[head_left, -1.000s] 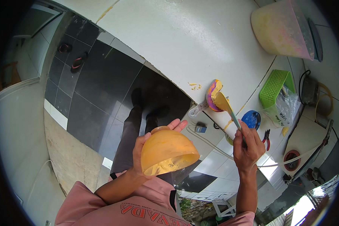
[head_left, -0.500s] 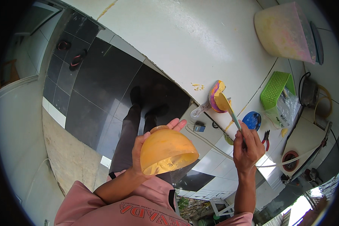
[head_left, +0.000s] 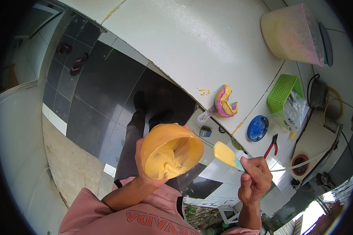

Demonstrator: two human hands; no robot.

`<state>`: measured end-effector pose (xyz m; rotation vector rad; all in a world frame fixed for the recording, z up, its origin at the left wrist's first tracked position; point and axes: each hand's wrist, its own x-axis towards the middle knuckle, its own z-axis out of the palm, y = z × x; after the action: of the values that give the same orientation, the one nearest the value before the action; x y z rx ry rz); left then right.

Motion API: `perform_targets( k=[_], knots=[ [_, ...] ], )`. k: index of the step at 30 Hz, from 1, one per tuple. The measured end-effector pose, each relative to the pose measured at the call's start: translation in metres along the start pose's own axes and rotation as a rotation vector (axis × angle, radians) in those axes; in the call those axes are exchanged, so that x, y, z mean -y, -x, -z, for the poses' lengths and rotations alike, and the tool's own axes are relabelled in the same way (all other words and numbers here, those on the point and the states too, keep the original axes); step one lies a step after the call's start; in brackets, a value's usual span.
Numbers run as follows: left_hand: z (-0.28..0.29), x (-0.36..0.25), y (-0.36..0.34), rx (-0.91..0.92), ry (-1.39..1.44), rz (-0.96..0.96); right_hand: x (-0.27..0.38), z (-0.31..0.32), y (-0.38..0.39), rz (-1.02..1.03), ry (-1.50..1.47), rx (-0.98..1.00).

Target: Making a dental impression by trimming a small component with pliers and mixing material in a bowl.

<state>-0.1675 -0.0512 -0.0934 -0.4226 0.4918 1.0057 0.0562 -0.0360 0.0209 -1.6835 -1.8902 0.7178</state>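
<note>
My left hand [head_left: 145,176] is wrapped round a rounded, yellow-stained bowl [head_left: 172,132], tilted so that its mouth faces up and to the right. Soft yellow paste [head_left: 166,160] lies smeared inside it. My right hand [head_left: 256,178] grips a spatula [head_left: 224,154] by its greenish handle; the blade is coated in the same yellow and hangs apart from the bowl, to its right. Ahead, at the counter's edge, stands a small cup [head_left: 226,102] with a pale handle, streaked purple and holding yellow paste.
On the white counter [head_left: 192,43] are a blue lid [head_left: 258,128], red-handled pliers [head_left: 275,145], a green basket [head_left: 281,92] with a plastic bag [head_left: 293,109], and a large stained tub [head_left: 288,35]. Yellow crumbs [head_left: 203,91] lie near the cup. Sandals [head_left: 77,65] rest on the dark floor.
My right hand has drawn the spatula back from the cup, toward the bowl. My left hand has turned the bowl, so more of its inside shows.
</note>
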Motion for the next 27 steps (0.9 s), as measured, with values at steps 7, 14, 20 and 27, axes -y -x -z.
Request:
perform_targets(
  k=[7, 14, 20, 27],
  knots=[
    [-0.023, 0.000, 0.002, -0.064, 0.092, -0.254, 0.014, -0.074, 0.031, 0.084, 0.066, 0.116],
    [-0.031, -0.034, -0.025, 0.041, -0.068, -0.459, 0.020, -0.003, 0.025, -0.105, 0.087, 0.062],
    [-0.056, -0.043, -0.029, 0.202, -0.190, -0.467, 0.038, -0.019, -0.038, -0.027, 0.352, 0.253],
    [-0.043, -0.043, -0.035, 0.230, -0.268, -0.598, 0.026, -0.043, -0.015, -0.467, -0.551, 0.473]
  ],
)
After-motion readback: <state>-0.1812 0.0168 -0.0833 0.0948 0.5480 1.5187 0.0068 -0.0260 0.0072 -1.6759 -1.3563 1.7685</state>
